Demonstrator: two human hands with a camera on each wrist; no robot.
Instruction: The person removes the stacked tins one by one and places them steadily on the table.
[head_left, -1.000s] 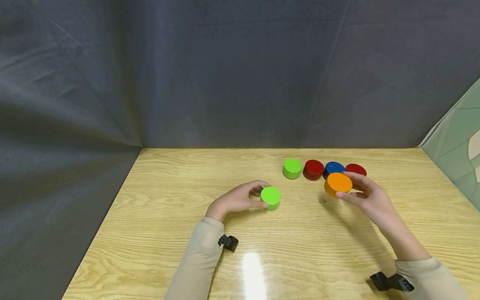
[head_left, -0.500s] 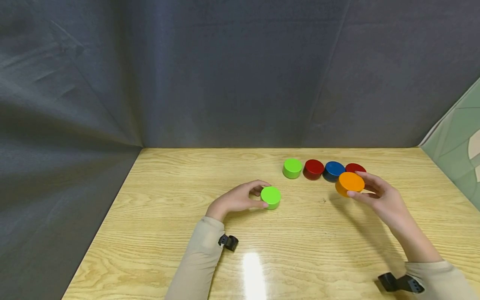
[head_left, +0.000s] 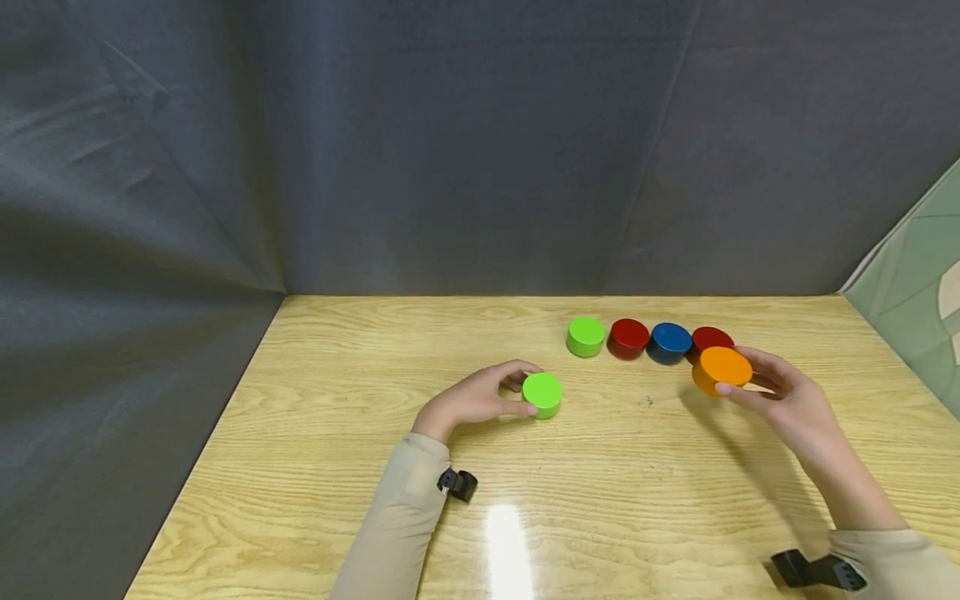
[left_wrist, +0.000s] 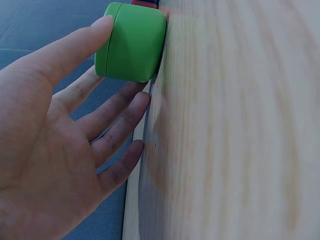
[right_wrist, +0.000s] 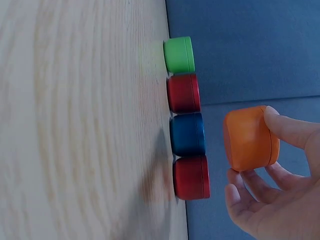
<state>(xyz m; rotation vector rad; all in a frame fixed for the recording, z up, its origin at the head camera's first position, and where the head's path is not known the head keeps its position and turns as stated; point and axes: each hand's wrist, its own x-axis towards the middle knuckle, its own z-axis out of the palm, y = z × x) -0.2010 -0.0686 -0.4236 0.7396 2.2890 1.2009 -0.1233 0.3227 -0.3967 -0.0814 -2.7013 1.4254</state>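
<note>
Near the middle of the table, my left hand (head_left: 480, 396) holds a green round lidded tin (head_left: 542, 394) between thumb and fingers. In the left wrist view that tin stands on the wood, with the thumb at its lid edge. My right hand (head_left: 783, 400) grips an orange round lidded tin (head_left: 722, 371), raised off the table and slightly tilted. The right wrist view shows a gap between the orange tin (right_wrist: 250, 139) and the row behind it. From the head, it overlaps the front of the rightmost red tin (head_left: 708, 340).
A row of round tins runs along the back right: another green tin (head_left: 585, 337), a red tin (head_left: 627, 339), a blue tin (head_left: 669, 342) and the rightmost red one. A dark grey cloth (head_left: 480, 167) rises behind the wooden table (head_left: 337, 350).
My right hand has moved right with the orange tin, from in front of the blue tin to in front of the rightmost red one. The left hand has stayed still.
</note>
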